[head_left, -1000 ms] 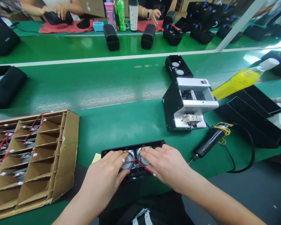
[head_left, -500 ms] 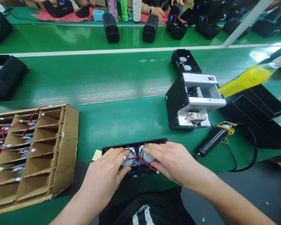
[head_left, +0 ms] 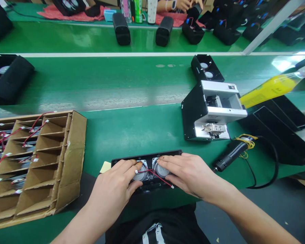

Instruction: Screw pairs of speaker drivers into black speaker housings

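In front of me lies a long black plastic panel (head_left: 152, 187), with two round speaker drivers set side by side in it. The fingers and thumb of my left hand (head_left: 118, 179) are curled around the left speaker driver (head_left: 143, 173). My right hand (head_left: 189, 172) has its fingertips on the top rim of the right speaker driver (head_left: 161, 170) and its thumb at the lower edge. Thin red and black wires (head_left: 151, 170) with white plugs cross over both drivers. Both ends of the panel are partly covered by my hands.
At left stands a divided cardboard box (head_left: 75, 159) with wired speaker drivers. To the right are a silver-and-black screw feeder (head_left: 213, 110), a black electric screwdriver (head_left: 231, 154) and a yellow bottle (head_left: 271, 88). Black housings (head_left: 12, 79) sit on the green belt; a co-worker's hands (head_left: 184, 5) are beyond.
The black housings on the belt have shifted slightly right. Across the belt, one co-worker's hands have left a housing at the upper left; another's have come together. My hands stay nearly still.
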The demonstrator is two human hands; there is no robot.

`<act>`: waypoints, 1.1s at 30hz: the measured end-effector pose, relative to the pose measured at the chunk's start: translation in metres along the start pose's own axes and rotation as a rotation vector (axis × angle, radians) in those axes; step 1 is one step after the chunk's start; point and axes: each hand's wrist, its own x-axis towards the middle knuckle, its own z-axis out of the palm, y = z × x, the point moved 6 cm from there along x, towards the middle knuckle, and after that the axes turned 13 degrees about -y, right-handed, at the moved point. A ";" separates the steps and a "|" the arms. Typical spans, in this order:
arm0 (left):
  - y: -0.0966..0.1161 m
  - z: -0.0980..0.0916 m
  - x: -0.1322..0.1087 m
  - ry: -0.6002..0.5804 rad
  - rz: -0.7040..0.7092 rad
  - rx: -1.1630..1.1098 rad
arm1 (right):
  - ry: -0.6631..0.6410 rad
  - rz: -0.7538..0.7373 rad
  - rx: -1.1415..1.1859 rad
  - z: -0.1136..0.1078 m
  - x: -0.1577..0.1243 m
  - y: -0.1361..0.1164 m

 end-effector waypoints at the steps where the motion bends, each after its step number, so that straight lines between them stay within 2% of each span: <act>1: 0.000 0.000 0.000 -0.001 -0.001 0.001 | 0.011 -0.002 -0.001 -0.001 0.000 0.000; 21: 0.000 -0.002 0.000 0.032 0.014 -0.005 | -0.010 -0.024 -0.016 -0.003 0.002 0.001; 28: -0.003 0.002 0.000 -0.021 0.001 -0.027 | -0.017 -0.020 -0.014 0.002 0.001 0.002; 30: -0.004 -0.002 -0.007 -0.006 0.028 0.008 | -0.034 -0.013 -0.045 0.003 0.003 0.000; 33: -0.002 -0.020 -0.025 0.078 0.069 0.142 | -0.048 -0.005 -0.121 -0.002 0.006 -0.007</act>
